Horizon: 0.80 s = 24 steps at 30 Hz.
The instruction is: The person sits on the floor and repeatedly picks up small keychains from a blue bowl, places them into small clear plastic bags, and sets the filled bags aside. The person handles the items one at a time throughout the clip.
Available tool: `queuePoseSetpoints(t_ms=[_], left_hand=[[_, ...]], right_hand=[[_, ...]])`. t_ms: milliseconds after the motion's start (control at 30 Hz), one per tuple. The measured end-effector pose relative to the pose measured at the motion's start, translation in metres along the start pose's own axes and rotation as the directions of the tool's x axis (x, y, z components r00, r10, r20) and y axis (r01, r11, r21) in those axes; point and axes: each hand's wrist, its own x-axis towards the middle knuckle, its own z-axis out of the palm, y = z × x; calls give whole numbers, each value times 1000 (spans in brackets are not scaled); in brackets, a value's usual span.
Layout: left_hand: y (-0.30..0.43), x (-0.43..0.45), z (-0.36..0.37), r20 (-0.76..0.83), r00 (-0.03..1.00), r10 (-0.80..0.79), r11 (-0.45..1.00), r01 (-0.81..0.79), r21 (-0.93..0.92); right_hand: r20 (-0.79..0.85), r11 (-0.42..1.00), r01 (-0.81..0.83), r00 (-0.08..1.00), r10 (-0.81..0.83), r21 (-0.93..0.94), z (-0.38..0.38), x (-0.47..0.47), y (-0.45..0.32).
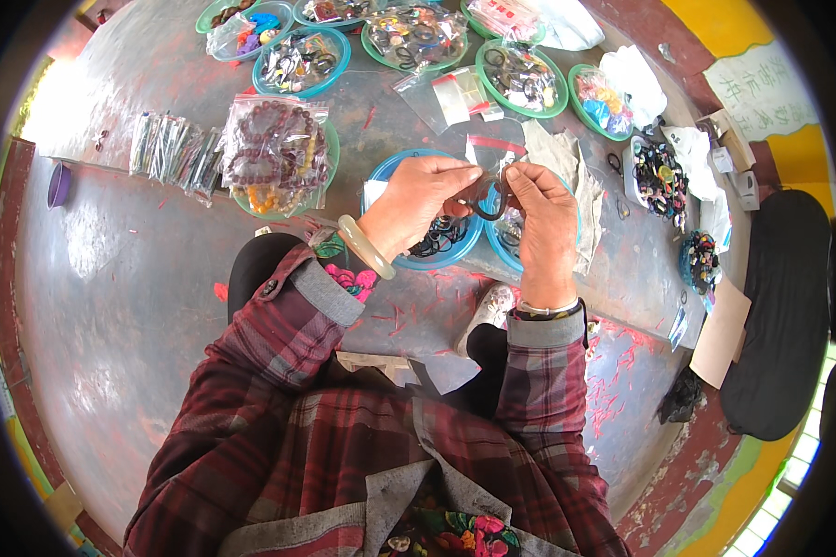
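Note:
My left hand (pixel 418 198), with a pale bangle at its wrist, pinches a black elastic band (pixel 493 212) between thumb and fingers. My right hand (pixel 547 216) grips the other side, its thumb and forefinger at a small clear plastic bag (pixel 496 147) with a red top strip. Whether the band is inside the bag or in front of it, I cannot tell. Below my left hand stands a blue basin (pixel 453 259) of black bands, partly hidden by that hand. Behind my right hand is a second blue basin (pixel 503 254) with bagged bands.
Bagged bead bracelets (pixel 275 150) top a green basin on the left, beside bagged slim items (pixel 174 150). Farther back are a blue bowl (pixel 341 59) and a green basin (pixel 563 90) of bagged bands. A grey cloth (pixel 589 209) and a white basket (pixel 630 177) lie to the right.

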Motion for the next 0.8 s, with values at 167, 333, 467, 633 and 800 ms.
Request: queuePoseSetpoints(t_ms=[167, 333, 467, 633, 800], left_hand=[[0, 1, 2, -23, 1000, 0, 1000, -1, -25], [0, 1, -1, 13, 1000, -16, 995, 17, -99], [0, 3, -6, 65, 996, -55, 983, 65, -173], [0, 3, -6, 97, 987, -126, 978, 140, -155], [0, 4, -8, 71, 995, -67, 987, 77, -143]], right_hand=[[-57, 997, 66, 996, -64, 27, 3, -1, 2], [-141, 973, 167, 972, -190, -160, 9, -2, 2], [-146, 934, 231, 950, -277, -273, 13, -4, -1], [-149, 955, 230, 954, -259, -190, 11, -2, 3], [-139, 985, 162, 976, -170, -66, 12, -2, 1]])
